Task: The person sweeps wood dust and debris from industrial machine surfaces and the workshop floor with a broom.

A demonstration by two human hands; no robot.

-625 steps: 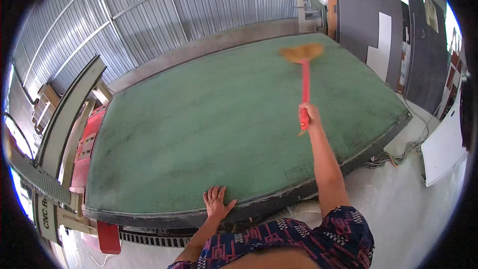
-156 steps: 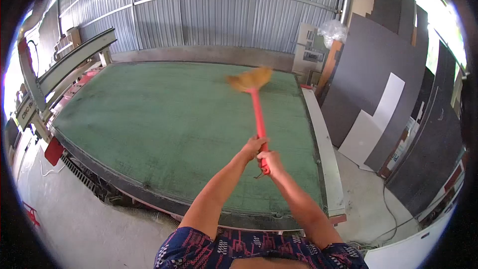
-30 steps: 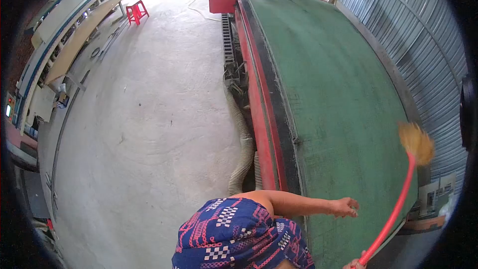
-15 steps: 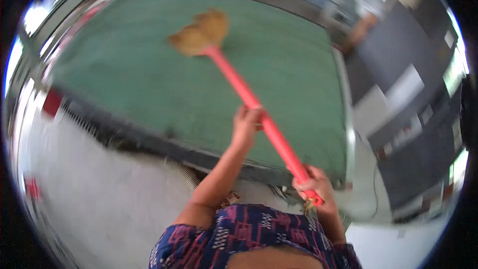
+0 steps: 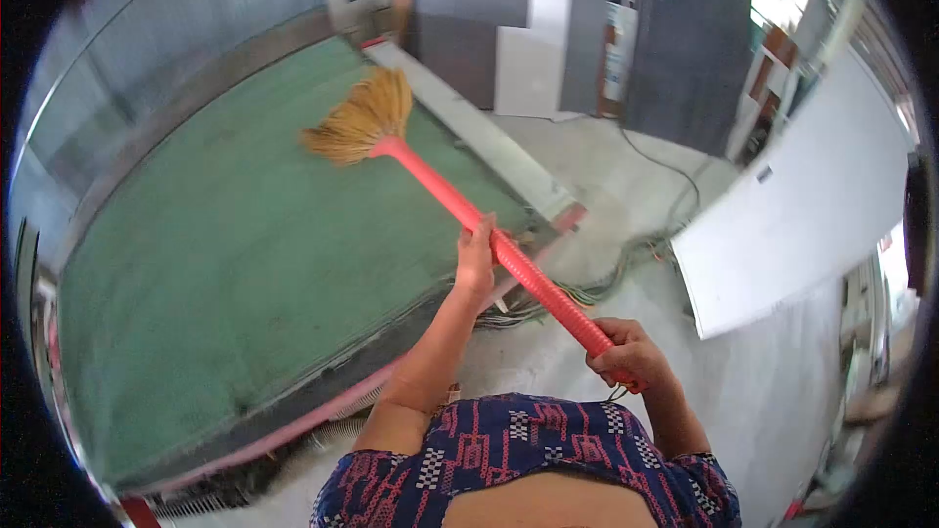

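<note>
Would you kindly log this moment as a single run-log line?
left hand: shut on broom mid-handle | right hand: shut on handle end | bristles: over green table

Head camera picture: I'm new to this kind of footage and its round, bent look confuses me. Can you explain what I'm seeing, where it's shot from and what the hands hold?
The camera sits on a person's head and looks forward and down, so you see their own arms from above. Its wide lens bends the edges. There is no machine arm here, only two bare hands. The left hand grips a broom midway along its red handle, and the right hand grips near the handle's end. The straw broom head is over a big green table; I cannot tell if it touches. On the floor to the right are cables and a white panel. The patterned cloth at the bottom is the person's clothing.
</note>
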